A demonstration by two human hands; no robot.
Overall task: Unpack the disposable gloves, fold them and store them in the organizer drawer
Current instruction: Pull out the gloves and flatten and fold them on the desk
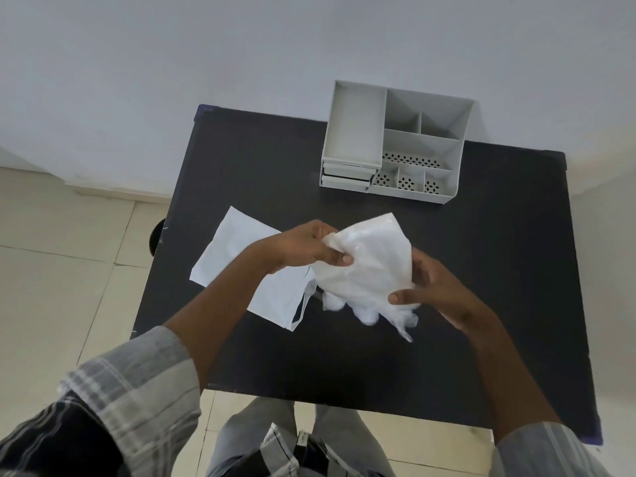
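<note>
A bundle of thin, translucent white disposable gloves (368, 266) is held above the middle of the black table (344, 366). My left hand (306, 247) pinches the bundle's upper left corner. My right hand (433, 287) grips its lower right side, thumb on top, and glove fingers dangle below. The flat white package (241, 259) lies on the table to the left, partly under my left forearm. The grey organizer (395, 142) stands at the table's far edge; its small drawers (346, 177) at the front left look pushed in.
The organizer has an open tray on top of the drawers and several open compartments on the right. A white wall rises behind the table. Beige floor tiles lie to the left and below, and a dark round stool peeks out at the table's left edge.
</note>
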